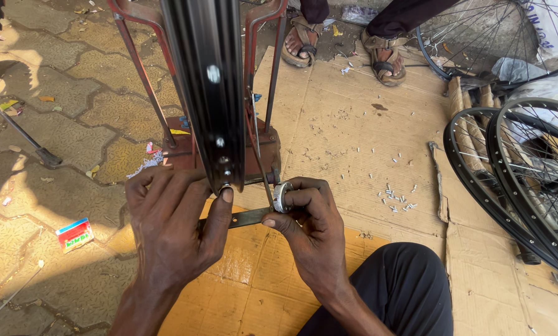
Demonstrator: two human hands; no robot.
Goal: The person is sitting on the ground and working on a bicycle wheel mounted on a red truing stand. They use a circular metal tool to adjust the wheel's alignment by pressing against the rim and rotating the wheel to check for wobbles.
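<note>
Left hand pinched the black wheel rim steady in the red stand, thumb on a nipple, while right hand gripped the round metal hub beside it, over cardboard.

Single head view, looking steeply down, close above hands, cardboard-covered ground beyond.

Probably a roadside cycle-repair spot: spoked wheels, truing stand, cardboard on paving.

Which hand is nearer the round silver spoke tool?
Right. The right hand grips the round silver spoke tool in its fingers; the left hand is apart from it, thumb pressed on the black rim.
</note>
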